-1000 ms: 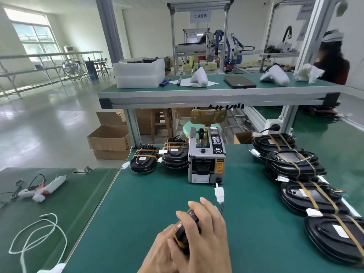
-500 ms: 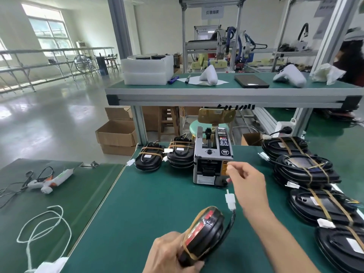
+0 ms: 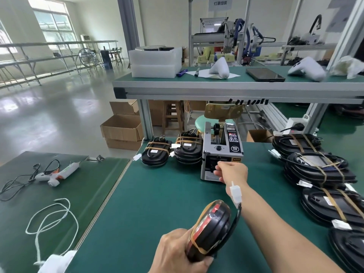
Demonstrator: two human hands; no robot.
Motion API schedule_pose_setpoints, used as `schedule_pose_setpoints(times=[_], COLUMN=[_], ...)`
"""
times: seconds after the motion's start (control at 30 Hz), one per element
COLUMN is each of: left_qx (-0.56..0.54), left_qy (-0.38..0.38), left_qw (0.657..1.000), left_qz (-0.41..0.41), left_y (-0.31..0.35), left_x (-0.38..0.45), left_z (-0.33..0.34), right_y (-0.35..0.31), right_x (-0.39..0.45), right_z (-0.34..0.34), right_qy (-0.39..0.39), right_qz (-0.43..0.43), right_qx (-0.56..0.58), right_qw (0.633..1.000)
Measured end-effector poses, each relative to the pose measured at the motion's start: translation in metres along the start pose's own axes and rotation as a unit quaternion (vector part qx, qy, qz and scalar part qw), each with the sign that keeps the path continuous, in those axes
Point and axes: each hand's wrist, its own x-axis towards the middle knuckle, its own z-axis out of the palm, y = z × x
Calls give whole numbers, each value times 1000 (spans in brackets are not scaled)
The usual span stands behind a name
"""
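Right hand [image 3: 232,172] advanced to tape dispenser [image 3: 222,146], fingers curled; left hand [image 3: 177,251] grips lamp [image 3: 212,227].

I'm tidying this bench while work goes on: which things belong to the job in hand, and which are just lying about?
In use: black casing, gripped by the left hand; its white plug; tape dispenser, with the right hand at its mouth.
Lying about: glue gun; white cord; tablet; foam boxes; cardboard boxes.
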Motion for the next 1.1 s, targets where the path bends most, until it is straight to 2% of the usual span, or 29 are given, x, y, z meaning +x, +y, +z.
schedule_pose_setpoints(times=[0.27, 0.5, 1.1], left_qx=[-7, -2, -3], left_qy=[-10, 6, -11], left_qw=[1000, 999, 999], left_qz=[27, 43, 42], left_y=[-12, -18, -15], left_x=[-2, -3, -1], left_z=[4, 12, 11], right_y=[-5, -8, -5], right_x=[0, 1, 5], right_z=[12, 16, 24], right_qy=[71, 80, 108], right_qz=[63, 104, 110], right_qx=[76, 118, 119], right_qw=[993, 984, 981])
